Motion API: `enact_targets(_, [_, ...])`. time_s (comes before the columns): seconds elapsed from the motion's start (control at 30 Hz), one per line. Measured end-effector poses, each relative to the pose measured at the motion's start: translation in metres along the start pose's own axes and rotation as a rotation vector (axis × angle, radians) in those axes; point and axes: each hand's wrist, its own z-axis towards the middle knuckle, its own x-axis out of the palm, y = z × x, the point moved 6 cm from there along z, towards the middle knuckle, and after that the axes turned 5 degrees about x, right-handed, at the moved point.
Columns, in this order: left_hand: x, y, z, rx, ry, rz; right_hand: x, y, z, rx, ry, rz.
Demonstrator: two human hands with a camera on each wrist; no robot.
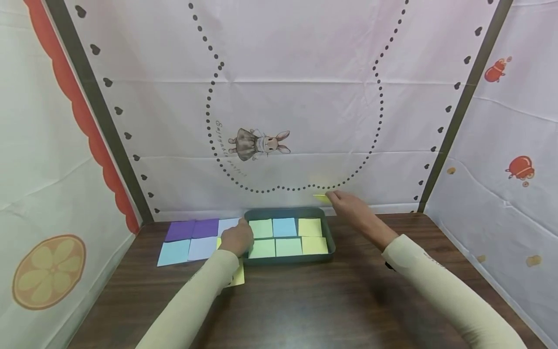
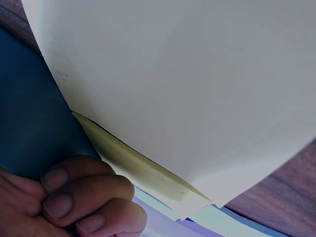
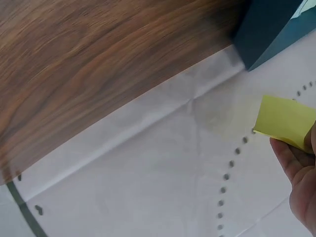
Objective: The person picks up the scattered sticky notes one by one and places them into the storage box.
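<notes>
A dark teal tray [image 1: 287,261] stands on the table against the back wall. Inside lie two rows of square sticky notes: green notes [image 1: 262,248], a blue note [image 1: 284,227] and yellow notes [image 1: 310,227]. My left hand [image 1: 237,238] grips the tray's left rim, fingers curled; the wrist view shows these curled fingers [image 2: 94,195] beside the tray wall [image 2: 34,113], but not the grip point. Beyond the tray's back right corner, my right hand [image 1: 350,208] is raised, pinching a yellow sticky note [image 3: 284,120] between thumb and fingers.
Left of the tray lie purple notes [image 1: 206,228], light blue notes [image 1: 174,252] and a yellow note [image 1: 237,277], partly under my left arm. The wooden table [image 1: 296,300] meets printed cloth walls [image 1: 305,121] at the back and sides.
</notes>
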Motion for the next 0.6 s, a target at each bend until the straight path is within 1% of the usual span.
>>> enact_targets(0.07, [0.000,0.000,-0.002,0.005,-0.007,-0.001,0.002,0.011,-0.002,-0.058,-0.014,-0.035])
enact_targets(0.1, [0.000,0.000,-0.001,0.005,-0.009,-0.003,0.003,0.017,-0.003,-0.113,-0.034,-0.089])
enact_targets(0.13, [0.002,0.001,0.000,0.006,-0.010,-0.004,0.005,0.022,-0.003,-0.127,-0.034,-0.085])
enact_targets(0.17, [0.002,0.002,0.001,0.005,-0.009,-0.006,0.006,0.028,-0.004,-0.174,-0.062,-0.133])
enact_targets(0.2, [0.002,0.002,0.001,0.006,-0.008,-0.005,0.008,0.032,-0.004,-0.182,-0.053,-0.122])
enact_targets(0.27, [0.002,0.002,0.000,0.005,-0.009,-0.008,0.011,0.041,-0.005,-0.220,-0.062,-0.129])
enact_targets(0.33, [0.001,0.002,0.000,0.002,-0.009,-0.014,0.017,0.048,-0.004,-0.217,-0.047,-0.124])
enact_targets(0.4, [0.000,0.001,0.000,-0.001,-0.005,-0.017,0.024,0.055,-0.004,-0.225,-0.038,-0.167])
enact_targets(0.53, [-0.001,0.001,0.000,-0.002,0.001,-0.017,0.039,0.070,-0.002,-0.253,-0.008,-0.330])
enact_targets(0.6, [-0.001,0.000,0.000,0.003,0.003,-0.014,0.046,0.075,-0.002,-0.248,0.019,-0.382])
